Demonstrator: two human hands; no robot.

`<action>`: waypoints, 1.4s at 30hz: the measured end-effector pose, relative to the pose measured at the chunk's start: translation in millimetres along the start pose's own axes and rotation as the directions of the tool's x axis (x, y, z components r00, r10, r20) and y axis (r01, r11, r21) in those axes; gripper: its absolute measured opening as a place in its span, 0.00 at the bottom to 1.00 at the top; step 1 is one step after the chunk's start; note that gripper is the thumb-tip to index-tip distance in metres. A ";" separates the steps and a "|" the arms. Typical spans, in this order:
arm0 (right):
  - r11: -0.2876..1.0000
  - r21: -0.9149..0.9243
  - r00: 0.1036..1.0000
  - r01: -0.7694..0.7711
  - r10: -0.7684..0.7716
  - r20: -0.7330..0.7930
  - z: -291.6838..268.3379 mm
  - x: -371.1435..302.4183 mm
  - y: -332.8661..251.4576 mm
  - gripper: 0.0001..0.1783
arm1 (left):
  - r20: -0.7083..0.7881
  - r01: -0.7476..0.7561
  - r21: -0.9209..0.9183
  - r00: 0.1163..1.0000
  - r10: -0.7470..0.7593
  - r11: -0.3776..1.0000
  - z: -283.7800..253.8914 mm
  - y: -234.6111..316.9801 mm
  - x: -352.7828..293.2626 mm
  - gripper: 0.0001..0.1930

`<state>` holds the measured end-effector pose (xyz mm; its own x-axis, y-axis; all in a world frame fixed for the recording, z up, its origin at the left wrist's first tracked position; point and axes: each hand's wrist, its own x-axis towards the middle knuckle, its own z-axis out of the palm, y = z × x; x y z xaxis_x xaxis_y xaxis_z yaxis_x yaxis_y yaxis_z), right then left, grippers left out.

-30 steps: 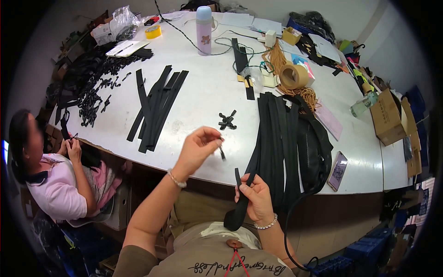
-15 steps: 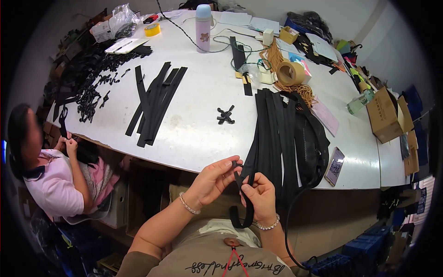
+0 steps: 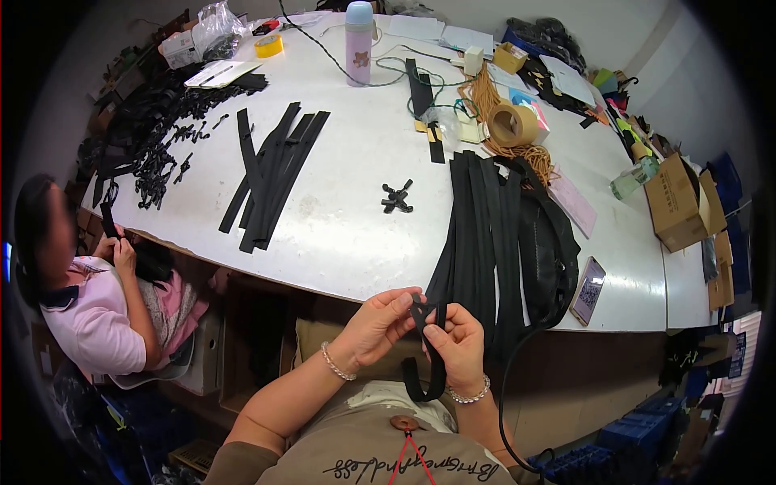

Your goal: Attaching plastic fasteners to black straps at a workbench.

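Observation:
My left hand (image 3: pixel 378 327) pinches a small black zipper slider (image 3: pixel 418 301) between thumb and fingertips, largely covered by the fingers. My right hand (image 3: pixel 458 343) is closed on a black zipper tape (image 3: pixel 437 373), thumb pressed on it. The slider and the tape's upper end meet between my hands, past the table's front edge. The tape's lower end curls up in a hook below them. Just beyond, long black zipper tapes (image 3: pixel 473 234) lie side by side, hanging over the edge. Several loose zipper sliders (image 3: pixel 397 196) sit in a small cluster on the table.
More zipper tapes (image 3: pixel 275 182) and a heap of small black parts (image 3: pixel 158 166) lie at left. Right of me are a black bag (image 3: pixel 546 267) and a phone (image 3: pixel 588 291). A bottle (image 3: pixel 359 48) stands at the back. A co-worker (image 3: pixel 97 307) sits at left.
My left hand has brought the slider slightly down and right against the tape's end. My right hand stays nearly in place. The view has shifted a little.

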<state>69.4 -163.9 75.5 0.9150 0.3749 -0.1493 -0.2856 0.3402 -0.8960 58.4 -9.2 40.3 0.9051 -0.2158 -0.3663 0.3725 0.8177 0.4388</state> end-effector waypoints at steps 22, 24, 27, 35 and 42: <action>0.991 -0.124 0.998 0.052 -0.049 0.027 -5.3 -1.4 -1.8 0.07 | -0.035 -0.027 0.085 0.999 0.030 0.996 1.2 -2.4 0.0 0.14; 0.992 -0.119 0.998 0.051 -0.048 0.031 -5.7 -1.5 -1.8 0.07 | -0.027 -0.023 0.086 0.999 0.025 0.996 -1.7 -2.3 1.2 0.14; 0.993 -0.108 0.999 0.036 -0.033 0.024 -5.8 -1.7 -1.3 0.07 | -0.016 -0.015 0.095 1.000 0.017 0.995 -1.6 -2.0 0.7 0.13; 0.997 -0.076 0.997 0.003 -0.008 -0.073 2.5 -1.5 -0.2 0.06 | -0.006 -0.054 0.131 0.998 0.056 0.990 2.8 -2.0 -1.8 0.11; 0.991 -0.045 0.988 -0.129 0.125 -0.094 -4.7 2.6 -7.5 0.04 | 0.040 -0.220 0.305 0.975 0.219 0.927 -2.0 -8.1 2.2 0.08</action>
<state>75.2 -169.5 79.9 0.8949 0.3318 -0.2985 -0.3885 0.2498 -0.8869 56.9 -15.3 34.3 0.9720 -0.0527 -0.2288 0.2085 0.6423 0.7376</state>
